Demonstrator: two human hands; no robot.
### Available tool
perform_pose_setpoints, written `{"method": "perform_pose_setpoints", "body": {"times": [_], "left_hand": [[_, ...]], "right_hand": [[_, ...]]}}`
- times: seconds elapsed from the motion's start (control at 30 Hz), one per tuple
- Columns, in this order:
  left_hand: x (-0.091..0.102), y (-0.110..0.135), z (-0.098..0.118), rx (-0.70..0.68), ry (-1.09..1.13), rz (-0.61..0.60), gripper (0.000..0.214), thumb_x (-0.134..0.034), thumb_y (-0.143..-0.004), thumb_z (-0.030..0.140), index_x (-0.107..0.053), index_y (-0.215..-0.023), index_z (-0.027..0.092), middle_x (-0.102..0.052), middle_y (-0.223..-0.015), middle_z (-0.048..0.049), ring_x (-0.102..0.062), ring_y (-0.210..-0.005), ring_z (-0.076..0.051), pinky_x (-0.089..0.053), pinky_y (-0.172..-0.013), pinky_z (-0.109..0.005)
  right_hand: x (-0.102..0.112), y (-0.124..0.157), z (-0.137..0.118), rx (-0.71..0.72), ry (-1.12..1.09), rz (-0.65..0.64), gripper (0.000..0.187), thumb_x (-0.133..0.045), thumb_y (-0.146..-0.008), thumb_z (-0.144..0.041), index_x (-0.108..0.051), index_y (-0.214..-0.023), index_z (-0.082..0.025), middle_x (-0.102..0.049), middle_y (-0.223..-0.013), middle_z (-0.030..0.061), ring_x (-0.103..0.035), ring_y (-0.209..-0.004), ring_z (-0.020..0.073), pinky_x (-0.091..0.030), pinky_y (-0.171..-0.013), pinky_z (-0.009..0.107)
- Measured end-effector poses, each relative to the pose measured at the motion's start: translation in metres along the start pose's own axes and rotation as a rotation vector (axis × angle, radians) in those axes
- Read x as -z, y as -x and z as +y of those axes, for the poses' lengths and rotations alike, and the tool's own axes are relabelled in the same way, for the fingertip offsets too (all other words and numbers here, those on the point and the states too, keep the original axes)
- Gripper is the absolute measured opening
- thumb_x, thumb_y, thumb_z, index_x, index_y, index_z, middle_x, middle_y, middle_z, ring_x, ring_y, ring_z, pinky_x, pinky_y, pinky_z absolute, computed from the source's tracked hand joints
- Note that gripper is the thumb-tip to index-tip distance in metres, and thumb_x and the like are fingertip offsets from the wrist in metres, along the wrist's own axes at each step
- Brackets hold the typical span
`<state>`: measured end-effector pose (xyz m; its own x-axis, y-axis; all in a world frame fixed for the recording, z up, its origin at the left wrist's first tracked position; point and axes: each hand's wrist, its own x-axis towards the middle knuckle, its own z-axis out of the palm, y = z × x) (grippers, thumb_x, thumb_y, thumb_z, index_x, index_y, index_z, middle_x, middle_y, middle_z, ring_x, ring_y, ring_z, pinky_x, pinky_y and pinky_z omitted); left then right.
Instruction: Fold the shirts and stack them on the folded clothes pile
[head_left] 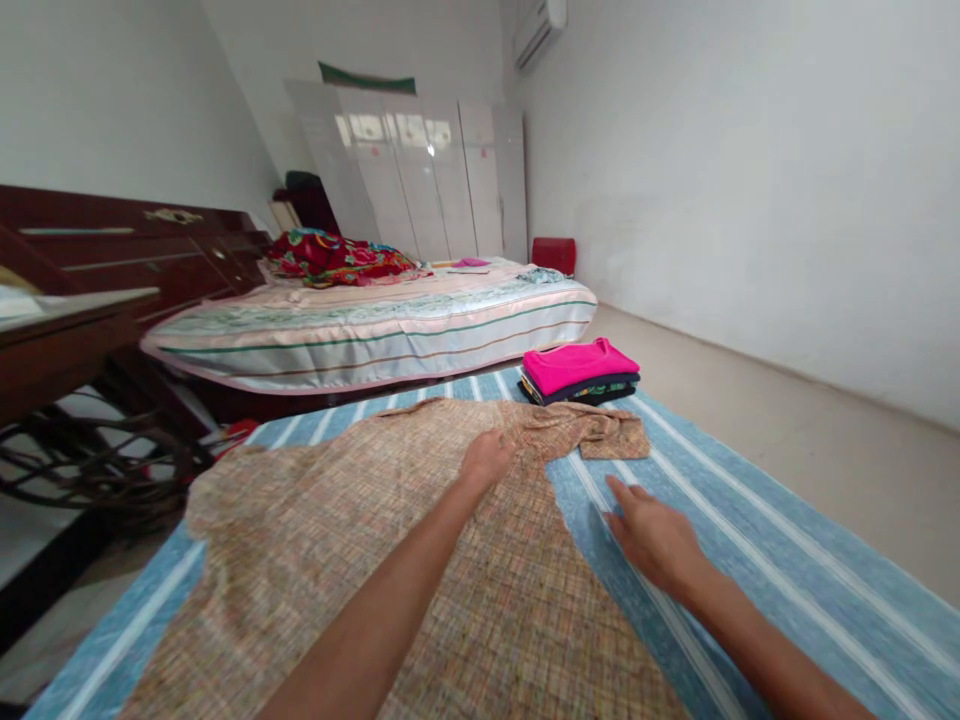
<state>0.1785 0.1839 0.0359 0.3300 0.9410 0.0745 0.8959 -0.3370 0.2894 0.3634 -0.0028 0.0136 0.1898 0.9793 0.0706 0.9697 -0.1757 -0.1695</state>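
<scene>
A tan checked shirt lies spread on a blue bed cover with white stripes. One sleeve reaches out to the right, its cuff end bent over and creased. My left hand rests on the shirt near that sleeve's shoulder, its fingers curled closed on the cloth. Over the blue cover, to the right of the shirt and just below the sleeve, my right hand is open, thumb and fingers apart, with nothing in it.
Folded clothes, bright pink on top, are stacked beyond the sleeve. Behind them stands another bed with a red floral blanket. A wooden table with an iron frame is at the left. A white wardrobe and a red box-like object are farther back.
</scene>
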Motion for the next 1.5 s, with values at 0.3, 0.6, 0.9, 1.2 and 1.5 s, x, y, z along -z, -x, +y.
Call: {"method": "perform_pose_setpoints", "body": {"times": [0.3, 0.6, 0.9, 1.2, 1.5], "left_hand": [[-0.006, -0.031, -0.007, 0.036, 0.124, -0.006, 0.021, -0.048, -0.081, 0.023, -0.068, -0.081, 0.016, -0.069, -0.082, -0.0035, -0.06, -0.082, -0.015, -0.039, -0.069, -0.021], [-0.017, -0.049, -0.015, 0.165, 0.356, -0.058, 0.023, -0.053, -0.077, 0.027, -0.066, -0.063, 0.015, -0.061, -0.059, -0.0014, -0.059, -0.068, -0.015, -0.039, -0.058, -0.021], [-0.009, -0.049, -0.012, 0.363, 0.688, -0.125, 0.044, -0.042, -0.085, 0.052, -0.066, -0.096, 0.017, -0.069, -0.102, -0.008, -0.066, -0.082, -0.019, -0.048, -0.051, -0.021], [-0.001, -0.056, -0.007, 0.487, 0.761, -0.137, 0.054, -0.048, -0.079, 0.06, -0.064, -0.099, 0.013, -0.069, -0.097, -0.0137, -0.067, -0.07, -0.022, -0.05, -0.047, -0.026], [-0.005, -0.051, -0.007, 0.396, 0.674, -0.116, 0.025, -0.06, -0.075, 0.038, -0.065, -0.073, 0.014, -0.066, -0.069, -0.0059, -0.062, -0.056, -0.017, -0.046, -0.043, -0.023]], "right_hand": [[-0.019, -0.144, -0.004, -0.246, -0.055, 0.126, 0.038, -0.038, -0.089, -0.013, -0.055, -0.122, -0.006, -0.057, -0.108, 0.0275, -0.059, -0.1, 0.0356, -0.045, -0.079, 0.049], [-0.021, -0.165, -0.007, -0.155, -0.549, 0.182, 0.025, -0.051, -0.08, -0.03, -0.069, -0.087, -0.015, -0.067, -0.091, 0.0116, -0.059, -0.097, 0.0275, -0.042, -0.086, 0.037], [-0.026, -0.173, -0.058, 0.049, -1.366, -0.021, 0.057, -0.026, -0.084, -0.044, -0.057, -0.119, -0.011, -0.067, -0.1, 0.0118, -0.064, -0.083, 0.0213, -0.05, -0.069, 0.031], [-0.028, -0.19, -0.09, -0.028, -1.116, -0.07, 0.043, -0.031, -0.092, -0.036, -0.064, -0.105, -0.012, -0.068, -0.079, 0.0082, -0.064, -0.077, 0.0211, -0.049, -0.069, 0.028], [-0.003, -0.188, -0.067, -0.246, -0.627, 0.11, 0.042, -0.056, -0.074, -0.013, -0.058, -0.115, -0.016, -0.056, -0.119, 0.0162, -0.048, -0.115, 0.031, -0.033, -0.097, 0.044]]}}
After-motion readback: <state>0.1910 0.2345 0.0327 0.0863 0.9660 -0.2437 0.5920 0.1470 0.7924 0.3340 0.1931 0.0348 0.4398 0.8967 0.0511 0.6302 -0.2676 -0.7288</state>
